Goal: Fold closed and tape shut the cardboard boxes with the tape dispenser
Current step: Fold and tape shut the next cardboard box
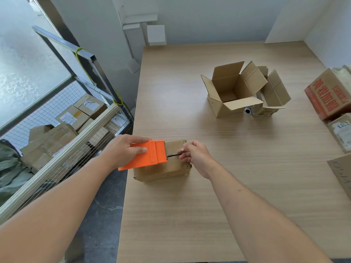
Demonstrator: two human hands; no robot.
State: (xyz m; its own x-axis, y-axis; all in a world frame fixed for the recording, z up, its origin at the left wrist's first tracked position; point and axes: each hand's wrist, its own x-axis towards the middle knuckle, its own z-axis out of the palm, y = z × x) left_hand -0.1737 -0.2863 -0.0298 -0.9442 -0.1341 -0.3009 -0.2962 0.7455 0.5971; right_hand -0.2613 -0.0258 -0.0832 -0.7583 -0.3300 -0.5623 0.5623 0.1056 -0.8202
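A small closed cardboard box [167,168] stands at the table's left edge, close to me. My left hand [121,150] grips an orange tape dispenser [148,155] that lies over the box's left half. My right hand [195,155] rests on the right side of the box top, fingers curled and pinching the clear tape end by the centre seam. Farther back on the table sit an open cardboard box [228,92] with its flaps up and a second open box [273,95] right behind it.
The wooden table [209,205] has a red-printed carton [328,97] and more cartons [341,133] along its right edge. A wire cage trolley [62,126] full of boxes stands left of the table. White cartons [150,29] lean at the back wall.
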